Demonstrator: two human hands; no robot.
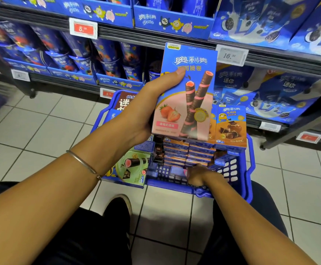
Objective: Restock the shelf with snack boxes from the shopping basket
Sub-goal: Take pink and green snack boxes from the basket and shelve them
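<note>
Left hand: the left hand [152,104] grips a strawberry wafer-roll box [192,92], thumb across the front face and fingers wrapped behind it, out of sight.
Box in hand: upright, front face towards the camera, lifted above the blue shopping basket [167,183] and not touching the shelf.
Right hand: the right hand [200,175] reaches down inside the near end of the basket, beside the box stack; its fingers are hidden, so I cannot tell whether they are closed on anything.
Basket contents: a stack of orange-and-blue boxes [188,152] lies flat in the middle; an orange chocolate box [230,129] stands upright at the basket's right side; a green wafer box [134,167] lies at its left near corner; a dark brown box [125,102] stands at its far end.
Shelf: the shelf [156,38] runs behind and above the basket, already crowded with blue snack packs; a price tag [231,55] reading 16.90 hangs just above the basket's far right.
Step in hand: likely one box is picked and awaits placing, with plenty left in the basket.
Next move: probably carry the box forward past the basket's far end, find the matching row, and slide it in upright, face out.
</note>
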